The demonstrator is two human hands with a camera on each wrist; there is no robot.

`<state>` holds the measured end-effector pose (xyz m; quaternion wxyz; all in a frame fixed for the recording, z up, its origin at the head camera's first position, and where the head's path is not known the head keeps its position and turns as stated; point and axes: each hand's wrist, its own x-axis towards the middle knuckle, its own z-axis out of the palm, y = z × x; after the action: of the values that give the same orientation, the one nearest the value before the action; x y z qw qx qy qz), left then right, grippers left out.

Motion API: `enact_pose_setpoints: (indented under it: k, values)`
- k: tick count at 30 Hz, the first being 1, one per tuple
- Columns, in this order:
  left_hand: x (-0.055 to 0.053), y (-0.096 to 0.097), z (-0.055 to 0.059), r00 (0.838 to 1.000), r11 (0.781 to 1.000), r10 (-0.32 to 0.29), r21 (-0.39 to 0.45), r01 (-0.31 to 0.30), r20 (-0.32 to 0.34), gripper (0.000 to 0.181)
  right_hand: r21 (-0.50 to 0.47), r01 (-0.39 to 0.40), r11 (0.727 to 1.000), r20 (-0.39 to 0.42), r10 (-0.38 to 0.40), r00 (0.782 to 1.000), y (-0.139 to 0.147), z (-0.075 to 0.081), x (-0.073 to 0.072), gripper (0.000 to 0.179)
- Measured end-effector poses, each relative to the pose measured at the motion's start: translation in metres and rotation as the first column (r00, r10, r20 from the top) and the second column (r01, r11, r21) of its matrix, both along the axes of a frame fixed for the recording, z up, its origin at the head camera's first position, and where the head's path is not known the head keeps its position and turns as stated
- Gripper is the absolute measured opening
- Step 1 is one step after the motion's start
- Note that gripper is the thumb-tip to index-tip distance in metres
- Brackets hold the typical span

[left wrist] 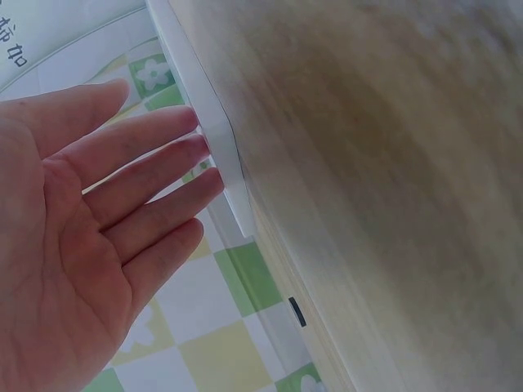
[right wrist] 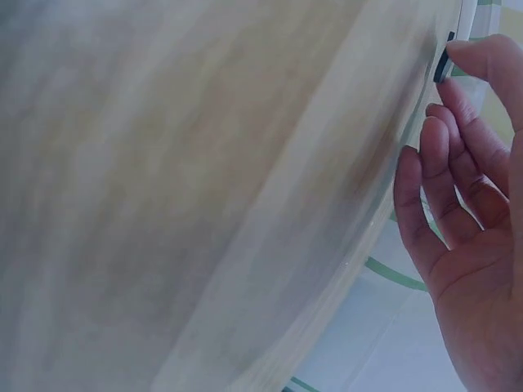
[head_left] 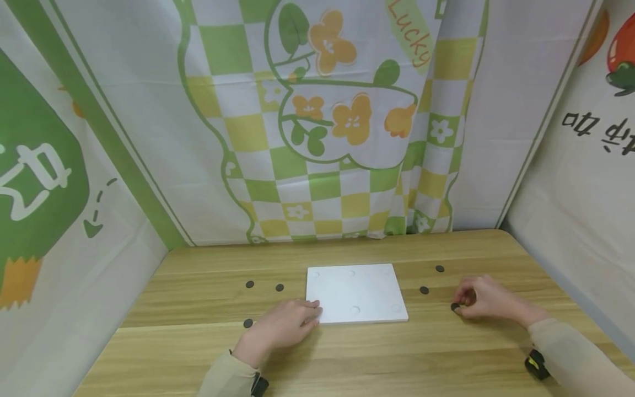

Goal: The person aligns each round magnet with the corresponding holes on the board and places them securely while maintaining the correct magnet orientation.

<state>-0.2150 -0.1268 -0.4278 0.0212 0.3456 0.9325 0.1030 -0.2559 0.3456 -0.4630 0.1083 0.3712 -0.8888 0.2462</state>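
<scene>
A white rectangular board (head_left: 355, 292) lies flat on the wooden table, with several shallow round marks on its face. My left hand (head_left: 288, 322) is at its front left corner; in the left wrist view the nearly straight fingers (left wrist: 155, 175) touch the board's edge (left wrist: 216, 139). To the right of the board, my right hand (head_left: 486, 298) pinches a small black disc (head_left: 455, 307) between thumb and index finger, close over the tabletop. From the right wrist view, this disc (right wrist: 444, 59) shows edge-on at the fingertips, while the other fingers are loosely bent.
Left of the board lie several black discs (head_left: 249, 284), one of them (head_left: 248, 323) close beside my left wrist. Two more discs (head_left: 424, 290) lie between the board and my right hand. A patterned curtain (head_left: 317, 198) hangs behind the table's (head_left: 397, 361) back edge.
</scene>
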Motion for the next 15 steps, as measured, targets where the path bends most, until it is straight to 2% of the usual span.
enact_pose_setpoints:
  k: [15]
  values:
    - [0.003, 0.001, 0.004, 1.0, 1.0, 0.011, -0.003, -0.01, 0.011, 0.034, -0.011, -0.009, 1.0, 0.018, 0.009, 1.0, -0.013, 0.003, -0.004, 0.02]
